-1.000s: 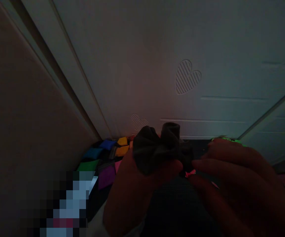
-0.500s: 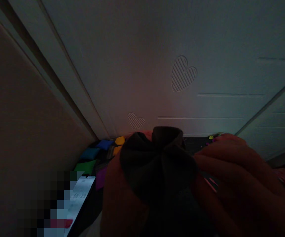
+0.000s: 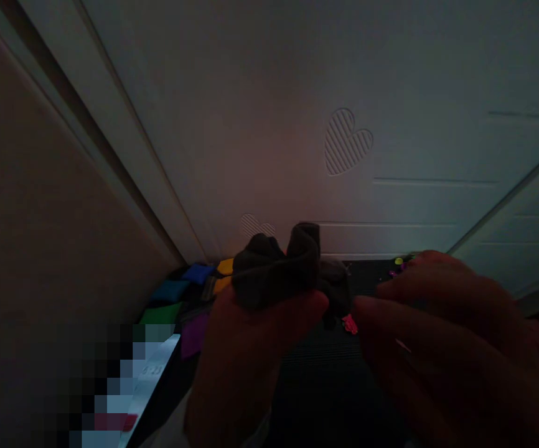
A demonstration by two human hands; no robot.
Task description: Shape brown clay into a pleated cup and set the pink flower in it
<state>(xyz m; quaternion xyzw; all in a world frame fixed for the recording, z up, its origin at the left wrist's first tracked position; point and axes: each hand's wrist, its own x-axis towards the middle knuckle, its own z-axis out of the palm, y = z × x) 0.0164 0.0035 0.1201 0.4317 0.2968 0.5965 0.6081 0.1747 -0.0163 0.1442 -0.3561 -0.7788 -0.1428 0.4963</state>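
My left hand (image 3: 246, 348) is closed around a dark, gathered fabric flower (image 3: 274, 274), its thumb pressed along the near side. Folds of the cloth stand up above my fingers. Another dark flap of the fabric (image 3: 337, 289) sticks out past my thumb to the right. My right hand (image 3: 447, 330) is just beside that flap, fingers drawn together in a pinch. Poor light hides what those fingertips hold, if anything. Beyond and below the flap lies a small pink-red piece (image 3: 350, 323) on the dark surface.
At the left lie blue (image 3: 198, 274), green (image 3: 161, 314), orange (image 3: 223, 285) and purple (image 3: 195, 333) cloth pieces. A lit phone screen (image 3: 150, 373) is closer to me. Small yellow and purple bits (image 3: 398, 262) sit at the back right. A white panel with embossed hearts (image 3: 348, 143) rises behind.
The fabric flower has turned from facing me, petals spread, to a side-on view with its folds upward. My left thumb now shows across it. My right fingertips have moved slightly left.
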